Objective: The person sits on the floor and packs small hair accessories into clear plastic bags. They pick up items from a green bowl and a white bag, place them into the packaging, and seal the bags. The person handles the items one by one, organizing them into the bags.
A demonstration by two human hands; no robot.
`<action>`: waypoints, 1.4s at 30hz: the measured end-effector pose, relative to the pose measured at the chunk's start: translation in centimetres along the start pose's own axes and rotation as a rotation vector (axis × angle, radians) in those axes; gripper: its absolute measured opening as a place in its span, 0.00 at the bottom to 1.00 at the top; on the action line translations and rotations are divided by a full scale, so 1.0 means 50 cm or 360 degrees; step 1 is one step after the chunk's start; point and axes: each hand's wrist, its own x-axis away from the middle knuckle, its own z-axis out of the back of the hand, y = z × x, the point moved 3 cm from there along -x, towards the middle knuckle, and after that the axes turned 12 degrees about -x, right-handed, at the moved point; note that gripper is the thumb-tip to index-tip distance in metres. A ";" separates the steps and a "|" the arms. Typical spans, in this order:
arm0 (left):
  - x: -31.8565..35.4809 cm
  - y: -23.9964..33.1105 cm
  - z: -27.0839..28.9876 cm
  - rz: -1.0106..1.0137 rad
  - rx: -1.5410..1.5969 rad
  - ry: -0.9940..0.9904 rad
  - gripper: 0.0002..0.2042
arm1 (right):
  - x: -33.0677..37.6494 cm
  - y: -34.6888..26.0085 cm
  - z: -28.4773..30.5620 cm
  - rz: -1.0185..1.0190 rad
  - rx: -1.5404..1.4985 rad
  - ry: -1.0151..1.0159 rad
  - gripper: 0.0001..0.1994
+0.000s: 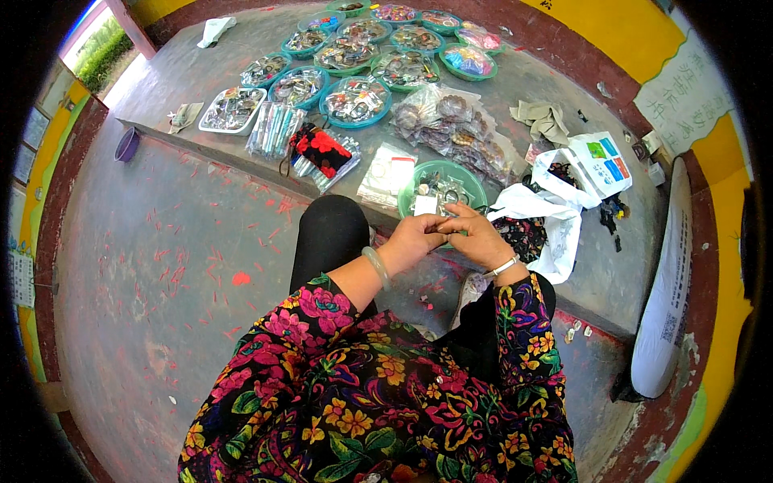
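My left hand point(413, 241) and my right hand point(477, 237) meet in front of me, over the near edge of a green plastic basin point(477, 183). Both are closed, thumbs and fingertips pinched together. Whatever they grip is hidden or too small to name. Just beyond the left fingers shows a small white card point(425, 204); I cannot tell if it is held or lies in the basin. Small items in clear packets point(451, 191) fill the basin. Left of it lies a stack of clear packets with white cards point(386, 173).
Several basins of packaged items, one a blue basin point(355, 122), cover the raised concrete ledge. Nearby lie a white tray point(232, 130), a red-and-black pouch point(322, 150), bags of brown coils point(459, 133) and an open white plastic bag point(564, 249). A long white roll point(662, 298) leans right.
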 end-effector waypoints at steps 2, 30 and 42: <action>-0.004 -0.016 -0.001 -0.0049 -0.0118 0.0010 0.14 | -0.003 0.000 -0.003 -0.0044 -0.0042 -0.0089 0.11; -0.003 0.016 0.013 0.0055 0.0576 0.0021 0.13 | 0.005 -0.033 0.023 -0.0008 -0.0301 0.0787 0.05; -0.013 -0.013 0.000 -0.0064 0.0488 -0.0074 0.14 | 0.004 -0.002 0.018 -0.0047 -0.0216 0.0641 0.07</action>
